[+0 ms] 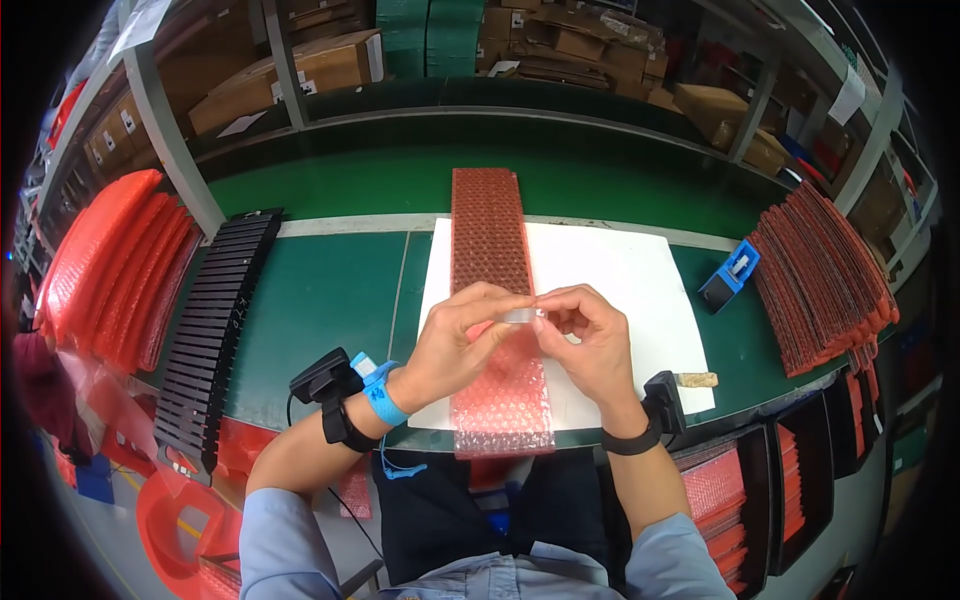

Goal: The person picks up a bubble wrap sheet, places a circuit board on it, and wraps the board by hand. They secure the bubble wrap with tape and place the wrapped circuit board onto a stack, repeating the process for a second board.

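A small piece of clear tape [519,315] is stretched between the two hands, above a long strip of red bubble wrap [497,330]. The left hand [455,345] pinches its left end with thumb and fingers closed on it, and the right hand [592,345] pinches its right end in the same way. The strip passes under both hands, from the near edge of the tabletop [330,290] to the far side, and lies on a white sheet [620,275].

Far to the left of the left hand there is a black ribbed tray [215,330], and beyond it a stack of red bubble bags [115,265]. To the right of the right hand, well apart, stands a blue tape dispenser [730,277], and further right a fan of red bubble sleeves [825,285]. Near the right wrist lies a small brown piece [697,379]. Behind the hands, cardboard boxes [300,70] fill the shelf.
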### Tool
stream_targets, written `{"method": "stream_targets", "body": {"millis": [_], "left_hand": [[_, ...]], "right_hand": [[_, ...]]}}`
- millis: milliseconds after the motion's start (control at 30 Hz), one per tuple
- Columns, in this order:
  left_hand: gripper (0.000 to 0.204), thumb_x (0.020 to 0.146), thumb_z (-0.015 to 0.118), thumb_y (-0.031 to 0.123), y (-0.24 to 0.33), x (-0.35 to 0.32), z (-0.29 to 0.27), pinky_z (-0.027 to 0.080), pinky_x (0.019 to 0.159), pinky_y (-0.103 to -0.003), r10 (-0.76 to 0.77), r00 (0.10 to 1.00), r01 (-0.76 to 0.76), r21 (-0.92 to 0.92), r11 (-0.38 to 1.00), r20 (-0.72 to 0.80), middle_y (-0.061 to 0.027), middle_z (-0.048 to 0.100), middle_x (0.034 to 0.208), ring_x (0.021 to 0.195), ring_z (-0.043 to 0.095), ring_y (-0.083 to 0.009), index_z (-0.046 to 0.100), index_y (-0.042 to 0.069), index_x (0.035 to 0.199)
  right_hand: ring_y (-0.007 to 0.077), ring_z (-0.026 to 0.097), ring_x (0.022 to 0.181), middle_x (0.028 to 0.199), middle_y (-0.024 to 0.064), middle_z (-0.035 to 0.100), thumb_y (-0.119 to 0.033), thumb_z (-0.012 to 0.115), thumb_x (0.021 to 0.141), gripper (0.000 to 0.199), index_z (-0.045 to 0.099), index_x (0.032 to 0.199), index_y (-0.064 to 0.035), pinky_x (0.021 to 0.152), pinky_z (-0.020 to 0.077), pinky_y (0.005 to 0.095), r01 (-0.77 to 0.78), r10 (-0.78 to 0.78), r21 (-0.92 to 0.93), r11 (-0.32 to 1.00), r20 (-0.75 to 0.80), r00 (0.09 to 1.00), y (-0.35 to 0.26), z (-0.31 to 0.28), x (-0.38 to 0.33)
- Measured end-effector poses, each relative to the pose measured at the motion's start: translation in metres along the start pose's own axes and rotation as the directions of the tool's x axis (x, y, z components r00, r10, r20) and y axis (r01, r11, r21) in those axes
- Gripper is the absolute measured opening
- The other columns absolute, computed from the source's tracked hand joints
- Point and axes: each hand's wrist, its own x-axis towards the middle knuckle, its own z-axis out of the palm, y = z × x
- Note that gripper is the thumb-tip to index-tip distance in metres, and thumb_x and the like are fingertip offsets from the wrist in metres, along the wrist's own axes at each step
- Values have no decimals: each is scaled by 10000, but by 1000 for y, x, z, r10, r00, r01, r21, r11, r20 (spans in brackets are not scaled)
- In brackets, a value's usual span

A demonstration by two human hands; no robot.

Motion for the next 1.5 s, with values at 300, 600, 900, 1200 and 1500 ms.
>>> {"method": "stream_targets", "body": {"millis": [300,600,900,1200,1500], "left_hand": [[317,827,617,-75,-3,-1,1,538,808,-307,2,1000,-2,-6,1000,1,-146,670,1042,949,657,-244,680,10,1126],[300,837,620,-70,-4,-2,2,534,803,-295,-35,999,36,-16,999,34,-136,671,1022,934,656,-233,684,11,1118],[293,846,639,-45,-6,-2,4,521,782,-280,-93,995,96,-65,993,43,-123,671,987,891,645,-205,688,21,1127],[300,840,642,-44,-6,-2,3,511,740,-278,-90,994,93,-40,995,54,-113,672,971,865,637,-194,689,24,1128],[301,835,629,-65,-6,-3,4,508,749,-274,-115,991,118,-47,992,71,-113,666,968,868,634,-190,688,17,1119]], "right_hand": [[76,601,807,949,43,595,25,676,842,67,666,908,31,718,518,208,-153,147,183,971,48,988,-3,-1,1],[69,591,802,909,34,633,9,674,865,85,632,938,0,721,510,196,-184,172,127,975,98,980,5,-6,-1],[54,579,784,863,19,617,4,667,874,77,609,924,-2,686,486,181,-217,198,154,964,131,971,5,-4,-2],[25,513,704,865,5,565,16,675,859,61,620,882,3,616,451,176,-281,256,236,930,131,958,3,-3,-1],[41,561,732,856,17,587,19,656,872,58,615,913,16,637,474,189,-230,199,220,948,152,968,10,-4,-3]]}}
